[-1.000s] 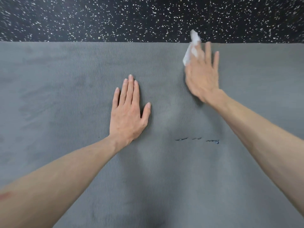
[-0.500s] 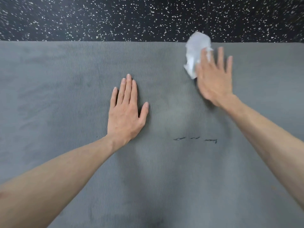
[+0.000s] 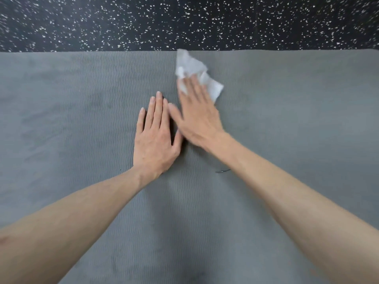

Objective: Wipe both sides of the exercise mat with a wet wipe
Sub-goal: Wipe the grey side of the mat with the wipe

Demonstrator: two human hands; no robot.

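Mat (image 3: 82, 119) flat on speckled floor (image 3: 184, 21) | wipe (image 3: 192, 68) at far edge, under flat right hand (image 3: 196, 117) | left hand (image 3: 155, 140) flat, fingers straight, beside it | bare mat both sides

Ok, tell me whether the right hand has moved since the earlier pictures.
Yes. The right hand, pressing the wet wipe, has swept left along the mat, closing on the flat, planted left hand; their thumbs now nearly touch.
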